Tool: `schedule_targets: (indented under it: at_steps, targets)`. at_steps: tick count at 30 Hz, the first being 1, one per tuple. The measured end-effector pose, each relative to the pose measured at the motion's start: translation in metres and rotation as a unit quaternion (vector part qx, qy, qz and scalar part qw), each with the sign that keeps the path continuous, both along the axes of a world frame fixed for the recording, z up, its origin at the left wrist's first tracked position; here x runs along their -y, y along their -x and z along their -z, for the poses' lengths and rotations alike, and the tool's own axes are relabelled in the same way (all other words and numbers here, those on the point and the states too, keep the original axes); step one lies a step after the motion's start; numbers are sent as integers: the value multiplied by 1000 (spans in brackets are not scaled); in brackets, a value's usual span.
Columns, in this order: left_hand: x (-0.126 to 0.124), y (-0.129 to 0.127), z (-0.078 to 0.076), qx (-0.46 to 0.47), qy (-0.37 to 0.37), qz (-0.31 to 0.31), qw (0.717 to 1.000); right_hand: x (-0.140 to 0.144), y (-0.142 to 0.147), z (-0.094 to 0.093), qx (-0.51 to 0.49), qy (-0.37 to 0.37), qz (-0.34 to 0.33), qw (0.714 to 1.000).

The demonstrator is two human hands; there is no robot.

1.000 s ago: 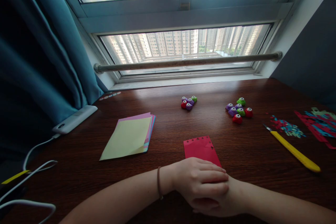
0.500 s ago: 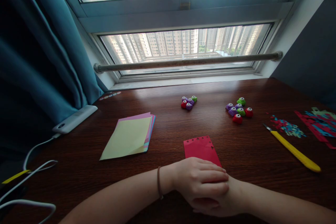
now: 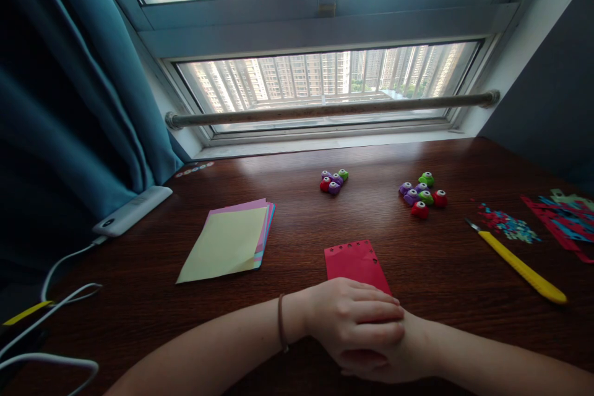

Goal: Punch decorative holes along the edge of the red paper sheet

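Observation:
My left hand [image 3: 355,318] lies over my right hand [image 3: 413,343] near the front of the table, its fingers pressed together and curled over the back of it. The fingers of my right hand are hidden beneath, and whatever may be under both hands does not show. From beyond my hands a red sheet of paper [image 3: 355,266] sticks out, with small cut-out holes along its far edge and at its right side. Its near part is covered by my hands.
A stack of coloured paper [image 3: 227,238] lies left. Small eyed craft punches stand in a near cluster [image 3: 333,180] and a right cluster [image 3: 422,195]. Rightward lie a yellow-handled craft knife [image 3: 520,266], paper bits [image 3: 510,226] and cut scraps [image 3: 563,219]. A white device [image 3: 134,210] trails a cable.

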State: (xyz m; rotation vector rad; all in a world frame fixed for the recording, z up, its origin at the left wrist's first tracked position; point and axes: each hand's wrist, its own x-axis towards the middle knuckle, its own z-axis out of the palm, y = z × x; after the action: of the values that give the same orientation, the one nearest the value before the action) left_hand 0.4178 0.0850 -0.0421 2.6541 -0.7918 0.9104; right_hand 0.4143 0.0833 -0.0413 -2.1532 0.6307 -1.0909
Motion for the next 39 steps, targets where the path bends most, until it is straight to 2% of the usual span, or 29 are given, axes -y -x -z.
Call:
schedule_targets:
  at_steps: [7,14,22,24,29,31,39]
  targets:
    - [1,0,0,9,0,-12,1000,1,-2,-8,-11,2,-4,1000]
    - [0,0,1,5,-3,-10,1000,1,-2,6,11,-13,-6,1000]
    - [-1,0,2,-6,-8,0,1000,1,-7,11,85,27,4,996]
    - [-1,0,2,-7,-7,0,1000,1,-6,7,77,33,2,997]
    - [0,0,2,-1,-1,-2,1000,-3,4,-15,-15,31,2,999]
    - [0,0,2,-4,-3,-4,1000,-3,5,-16,-28,21,-4,999]
    - [-1,1,3,-28,-24,-6,999,2,-5,16,7,-8,-12,1000]
